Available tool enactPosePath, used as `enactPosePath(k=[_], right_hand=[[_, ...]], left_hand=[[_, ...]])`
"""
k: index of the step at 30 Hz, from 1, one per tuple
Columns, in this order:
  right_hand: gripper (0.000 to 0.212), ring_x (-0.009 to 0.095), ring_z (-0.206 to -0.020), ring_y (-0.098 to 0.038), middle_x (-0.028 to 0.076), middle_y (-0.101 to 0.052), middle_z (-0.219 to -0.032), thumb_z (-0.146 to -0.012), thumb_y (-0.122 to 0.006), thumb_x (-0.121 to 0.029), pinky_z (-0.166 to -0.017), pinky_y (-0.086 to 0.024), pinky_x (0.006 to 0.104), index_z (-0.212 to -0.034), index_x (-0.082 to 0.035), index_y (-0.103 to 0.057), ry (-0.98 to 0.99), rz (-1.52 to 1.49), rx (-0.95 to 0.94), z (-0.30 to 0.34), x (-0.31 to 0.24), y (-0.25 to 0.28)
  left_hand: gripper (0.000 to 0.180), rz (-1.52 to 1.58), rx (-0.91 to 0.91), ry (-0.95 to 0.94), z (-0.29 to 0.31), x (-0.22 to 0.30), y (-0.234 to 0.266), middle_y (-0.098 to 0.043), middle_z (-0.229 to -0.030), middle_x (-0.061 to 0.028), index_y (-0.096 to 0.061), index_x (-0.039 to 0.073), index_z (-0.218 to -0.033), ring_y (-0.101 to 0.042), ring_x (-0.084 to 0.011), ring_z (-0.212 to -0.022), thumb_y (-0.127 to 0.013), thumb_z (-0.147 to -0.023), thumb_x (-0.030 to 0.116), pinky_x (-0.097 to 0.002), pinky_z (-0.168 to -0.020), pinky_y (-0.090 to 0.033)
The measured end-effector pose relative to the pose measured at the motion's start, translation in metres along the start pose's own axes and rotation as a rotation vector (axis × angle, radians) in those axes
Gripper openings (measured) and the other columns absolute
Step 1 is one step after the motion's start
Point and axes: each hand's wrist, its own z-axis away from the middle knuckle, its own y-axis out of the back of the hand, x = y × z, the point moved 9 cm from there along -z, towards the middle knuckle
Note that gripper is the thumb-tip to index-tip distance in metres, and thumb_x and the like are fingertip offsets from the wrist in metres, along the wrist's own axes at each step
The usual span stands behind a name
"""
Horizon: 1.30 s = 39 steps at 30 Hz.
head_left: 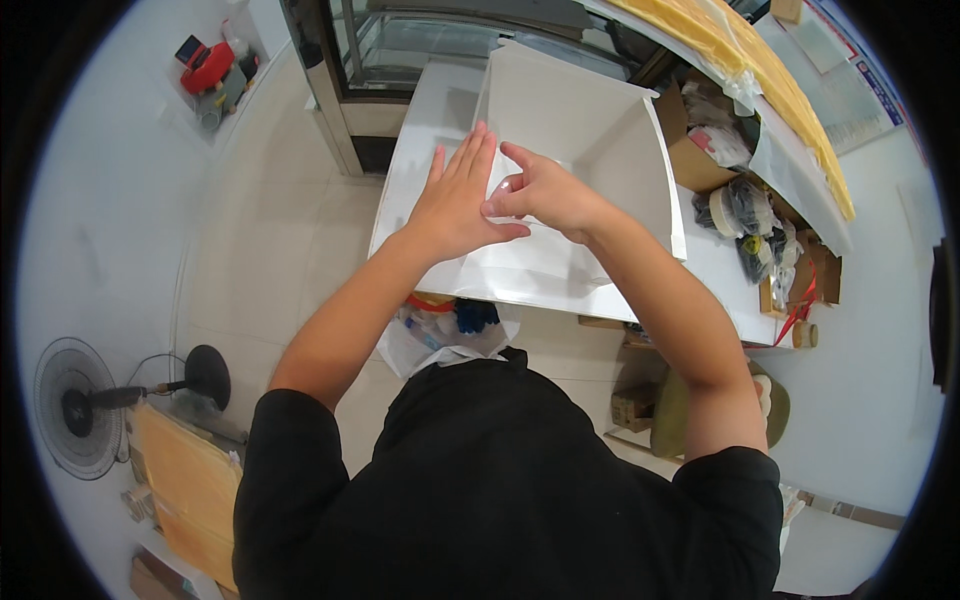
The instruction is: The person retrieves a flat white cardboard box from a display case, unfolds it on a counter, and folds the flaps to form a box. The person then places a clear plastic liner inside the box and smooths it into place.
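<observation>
A large white open box stands on the white table, its inside facing up toward me. My left hand is over the box's left near side, palm down with fingers stretched out and the thumb pointing right. Close against it is my right hand, its index finger raised and its thumb and a bent finger pinched together beside the left hand. Whatever the pinch may hold is too small or hidden to make out. Both hands partly cover the box's near left wall.
The white table extends under the box. Along its right side are a brown carton and several wrapped rolls. A plastic bag hangs below the near edge. A standing fan and yellow padded sheets are at lower left.
</observation>
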Motion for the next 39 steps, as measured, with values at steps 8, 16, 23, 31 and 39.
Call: enactPosePath(k=[8, 16, 23, 31, 39], right_hand=[[0.097, 0.015, -0.079, -0.06, 0.009, -0.065, -0.087, -0.079, -0.071, -0.011, -0.075, -0.049, 0.0273, -0.149, 0.011, -0.006, 0.049, -0.003, -0.067, -0.001, 0.001, 0.0], [0.05, 0.018, -0.102, -0.06, 0.01, -0.067, -0.113, -0.096, -0.056, -0.02, -0.091, -0.046, 0.0305, -0.141, -0.003, -0.043, 0.228, 0.295, 0.296, 0.057, 0.003, 0.082], [0.034, 0.029, -0.117, -0.056, 0.015, -0.06, -0.128, -0.094, -0.048, -0.008, -0.1, -0.042, 0.0347, -0.126, -0.005, -0.06, 0.273, 0.583, 0.607, 0.122, 0.038, 0.152], [0.042, 0.026, -0.13, -0.047, 0.009, -0.057, -0.134, -0.088, -0.043, 0.007, -0.106, -0.038, 0.0356, -0.124, -0.007, -0.061, 0.503, 0.453, 0.591, 0.149, 0.051, 0.144], [0.038, 0.028, -0.131, -0.044, 0.008, -0.057, -0.132, -0.089, -0.045, 0.007, -0.103, -0.041, 0.0358, -0.12, -0.007, -0.064, 0.646, 0.446, 0.666, 0.116, 0.066, 0.144]], left_hand=[[0.119, -0.032, -0.026, -0.012, 0.001, 0.0, 0.002, -0.011, -0.157, -0.0236, -0.015, -0.004, -0.15, -0.011, -0.0315, -0.148, -0.077, -0.069, 0.058, -0.0517, -0.118, -0.007], [0.099, 0.006, 0.07, -0.126, 0.012, 0.017, 0.024, -0.017, -0.157, -0.0207, -0.03, 0.006, -0.147, -0.019, -0.0351, -0.145, -0.077, -0.072, 0.049, -0.054, -0.117, -0.011], [0.044, -0.142, -0.115, -0.329, -0.002, 0.033, 0.009, -0.032, -0.151, -0.0184, -0.063, 0.004, -0.112, -0.025, -0.0357, -0.142, -0.073, -0.081, 0.034, -0.0561, -0.116, -0.014], [0.037, -0.192, -0.029, -0.341, -0.022, 0.05, 0.06, -0.046, -0.141, -0.0175, -0.058, 0.003, -0.118, -0.036, -0.0357, -0.137, -0.067, -0.086, 0.02, -0.0512, -0.113, -0.023], [0.029, 0.27, -0.591, -0.033, -0.075, 0.124, -0.058, -0.066, -0.086, -0.01, -0.065, 0.001, -0.093, -0.06, -0.0188, -0.078, -0.061, -0.092, 0.03, -0.0317, -0.07, -0.048]])
